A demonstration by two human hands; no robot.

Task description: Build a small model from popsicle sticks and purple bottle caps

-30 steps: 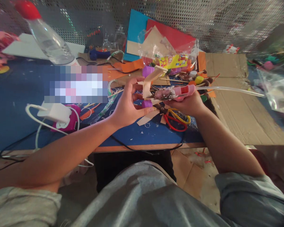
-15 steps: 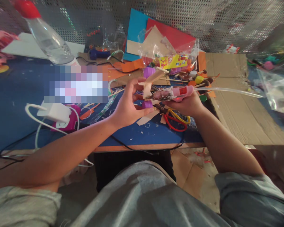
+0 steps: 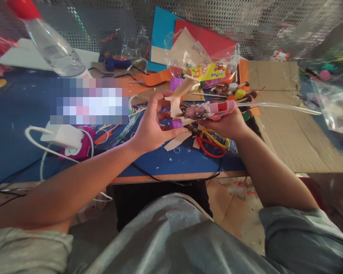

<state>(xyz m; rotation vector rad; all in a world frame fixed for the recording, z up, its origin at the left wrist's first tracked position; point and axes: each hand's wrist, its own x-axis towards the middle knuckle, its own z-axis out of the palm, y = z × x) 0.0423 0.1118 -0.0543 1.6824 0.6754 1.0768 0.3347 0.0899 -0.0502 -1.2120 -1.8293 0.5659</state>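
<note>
My left hand (image 3: 151,127) is curled round a small cardboard craft piece (image 3: 177,99) with purple bottle caps (image 3: 175,123) fixed to it, thumb and fingers pinching its strips. My right hand (image 3: 227,123) grips a pink hot glue gun (image 3: 217,109). The gun's crusted nozzle points left and touches the cardboard piece. A clear glue stick (image 3: 277,107) juts out from the gun's back toward the right. Both hands hover above the blue table (image 3: 23,110).
Red-and-yellow scissors (image 3: 213,142) lie under my hands. A white charger on a pink socket (image 3: 71,140) with cables sits at left. A clear bottle with a red cap (image 3: 48,43) stands far left. Coloured paper sheets (image 3: 188,36), a plastic bag of caps and sticks, and brown cardboard (image 3: 286,118) lie behind and right.
The view has shifted slightly. The hands, glue gun and cardboard piece stay together in nearly the same pose.
</note>
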